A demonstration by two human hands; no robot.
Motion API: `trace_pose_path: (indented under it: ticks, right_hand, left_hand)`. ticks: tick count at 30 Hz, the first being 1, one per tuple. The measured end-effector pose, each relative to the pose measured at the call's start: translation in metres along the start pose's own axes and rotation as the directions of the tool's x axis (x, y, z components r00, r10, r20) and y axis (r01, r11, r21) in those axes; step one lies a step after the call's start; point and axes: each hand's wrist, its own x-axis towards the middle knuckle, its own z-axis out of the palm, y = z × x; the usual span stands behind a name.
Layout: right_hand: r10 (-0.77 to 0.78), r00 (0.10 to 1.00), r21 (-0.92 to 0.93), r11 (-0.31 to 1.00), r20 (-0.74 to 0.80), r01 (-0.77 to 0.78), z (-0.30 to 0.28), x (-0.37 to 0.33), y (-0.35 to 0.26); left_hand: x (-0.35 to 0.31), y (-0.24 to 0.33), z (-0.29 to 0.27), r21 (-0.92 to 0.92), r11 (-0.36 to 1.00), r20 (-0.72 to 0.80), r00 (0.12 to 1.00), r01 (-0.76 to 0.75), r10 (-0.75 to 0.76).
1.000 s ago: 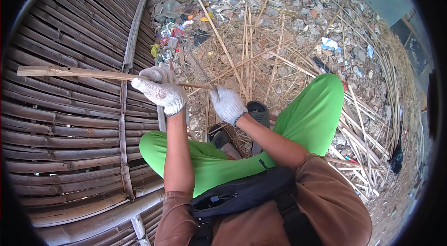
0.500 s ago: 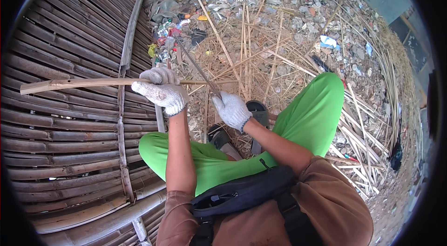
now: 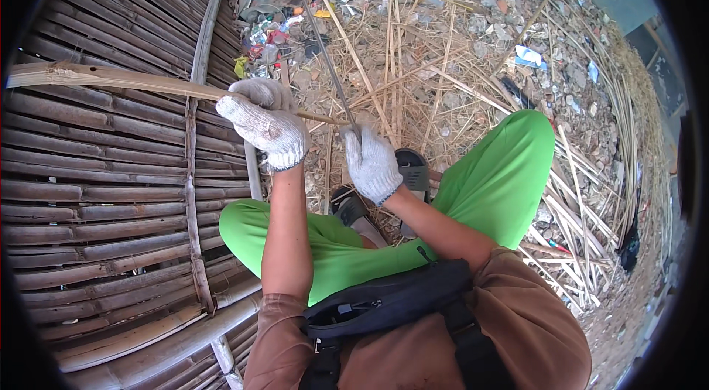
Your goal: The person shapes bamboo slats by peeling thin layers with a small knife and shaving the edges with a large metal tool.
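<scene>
**A:** Both hands are in knitted white cotton gloves, coarse weave. The left hand [image 3: 266, 128] is wrapped tight around a long split bamboo strip [image 3: 111, 78], pale, flat and fibrous, rough along its edge.

**B:** And the right hand [image 3: 371, 162]?

**A:** Fingers curled shut around the handle of a long knife [image 3: 329, 65], its blade thin, dark and straight. The blade meets the strip just right of the left glove.

**B:** Which way does the strip run?

**A:** Nearly level across the view, its long axis going left to right; the broad end reaches far out to the left over the bamboo panel [image 3: 103, 190], the thin end stops by the right glove. The knife points up and away, tilted slightly left.

**B:** What surrounds them?

**A:** The panel is made of weathered grey-brown slats with cross battens. Ahead, loose bamboo slivers [image 3: 413, 57] lie scattered on stony ground, with litter [image 3: 269, 32] beside a brick wall. Below the hands are bright green trousers [image 3: 502, 176], a dark sandal [image 3: 413, 172], and a black bag [image 3: 384, 301] strapped across a brown shirt.
</scene>
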Motion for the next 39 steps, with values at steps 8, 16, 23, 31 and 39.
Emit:
trace_pose_path:
  ticks: [8,16,23,31,39]
  right_hand:
    - [0.258,0.895,-0.239,0.955,0.363,-0.178,0.013,0.000,0.063]
    - [0.151,0.963,-0.187,0.976,0.224,-0.109,0.015,-0.007,0.020]
    - [0.333,0.669,-0.579,0.796,0.664,0.178,0.024,-0.014,0.139]
    - [0.300,0.909,-0.252,0.940,0.288,-0.230,0.017,-0.002,0.031]
    - [0.278,0.801,-0.345,0.934,0.531,-0.095,0.032,-0.007,0.057]
  left_hand:
    - [-0.008,-0.012,0.004,-0.001,1.000,0.029,1.000,-0.006,0.006]
    - [-0.004,-0.007,-0.010,0.030,0.999,0.045,0.998,-0.038,0.037]
    - [0.007,0.006,-0.032,-0.038,0.994,0.156,0.982,-0.101,0.106]
    - [0.016,0.008,-0.036,-0.008,0.996,-0.059,0.995,-0.087,0.086]
    - [0.021,0.011,-0.072,-0.093,0.990,-0.042,0.994,-0.107,0.103]
